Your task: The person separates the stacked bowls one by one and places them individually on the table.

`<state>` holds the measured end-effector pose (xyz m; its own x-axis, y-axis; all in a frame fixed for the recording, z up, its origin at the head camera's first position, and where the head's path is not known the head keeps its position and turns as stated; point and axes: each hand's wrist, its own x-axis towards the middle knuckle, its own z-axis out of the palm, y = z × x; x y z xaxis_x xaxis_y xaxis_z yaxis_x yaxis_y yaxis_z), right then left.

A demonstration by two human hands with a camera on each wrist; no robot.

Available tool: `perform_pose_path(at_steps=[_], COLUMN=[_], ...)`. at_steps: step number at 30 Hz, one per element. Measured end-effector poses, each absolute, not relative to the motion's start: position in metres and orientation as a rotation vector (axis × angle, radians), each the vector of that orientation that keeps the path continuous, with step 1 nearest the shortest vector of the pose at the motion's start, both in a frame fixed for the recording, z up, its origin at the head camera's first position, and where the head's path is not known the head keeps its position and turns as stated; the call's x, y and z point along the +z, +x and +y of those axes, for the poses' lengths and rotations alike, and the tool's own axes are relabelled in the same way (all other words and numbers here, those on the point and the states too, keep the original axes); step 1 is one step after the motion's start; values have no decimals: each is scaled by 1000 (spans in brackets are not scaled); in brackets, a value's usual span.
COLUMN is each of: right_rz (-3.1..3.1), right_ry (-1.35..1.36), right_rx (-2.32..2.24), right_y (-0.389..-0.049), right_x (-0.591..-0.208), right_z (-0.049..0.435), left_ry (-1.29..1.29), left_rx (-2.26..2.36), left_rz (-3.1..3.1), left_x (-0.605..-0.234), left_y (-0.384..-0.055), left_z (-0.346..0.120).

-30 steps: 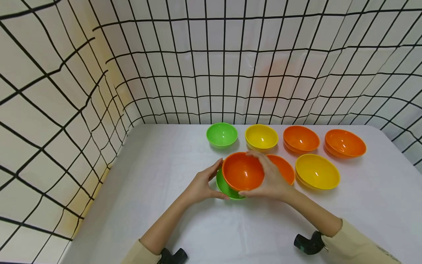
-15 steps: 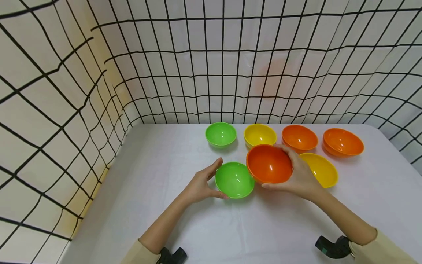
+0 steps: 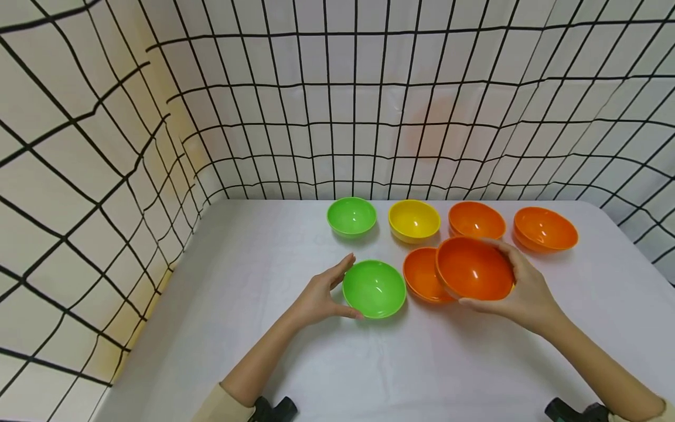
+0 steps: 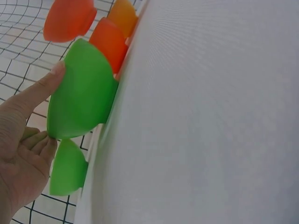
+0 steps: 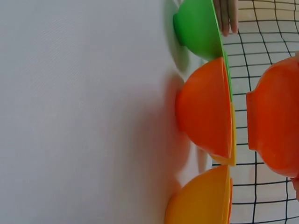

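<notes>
My right hand [image 3: 527, 287] grips an orange bowl [image 3: 474, 269] by its right side, thumb in front and fingers behind. The right wrist view shows this held bowl [image 5: 275, 116] raised clear of the table. It overlaps a second orange bowl [image 3: 424, 275] standing below it and hides nearly all of a yellow bowl [image 5: 201, 200]. A green bowl [image 3: 374, 289] stands on the table to the left. Around its left side my left hand [image 3: 321, 293] holds the rim, thumb [image 4: 53, 77] and fingertips apart on the edge.
Behind runs a row of bowls: a green one [image 3: 351, 217], a yellow one [image 3: 413, 221] and two orange ones, one in the middle [image 3: 476, 218] and one at the right [image 3: 545, 229]. A black wire grid [image 3: 343, 123] closes the back and left of the white table [image 3: 237, 264].
My right hand has carried the orange bowl rightward from over the green bowl, past the second orange bowl, toward the yellow one. The left hand has stayed at the green bowl.
</notes>
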<state>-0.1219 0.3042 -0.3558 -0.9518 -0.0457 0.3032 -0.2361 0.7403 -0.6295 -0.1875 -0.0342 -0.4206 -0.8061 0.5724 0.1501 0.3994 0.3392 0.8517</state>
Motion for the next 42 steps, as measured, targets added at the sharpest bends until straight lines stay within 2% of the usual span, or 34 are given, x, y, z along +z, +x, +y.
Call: perform_pose_path(at_steps=[12, 21, 36, 42], right_rz=[-2691, -2686, -2710, -2724], right_ry=[83, -10, -521, -646], right_rx=[954, 961, 916, 927], right_y=[-105, -95, -89, -91], right_x=[-354, -355, -361, -369], right_z=[332, 358, 405, 424], left_ry=[876, 900, 901, 870], left_rx=[1483, 1472, 1487, 1497], left_rz=[2400, 2417, 2403, 2394], left_x=[-407, -423, -422, -423], left_y=[-180, -189, -188, -188], left_z=[-32, -35, -34, -34])
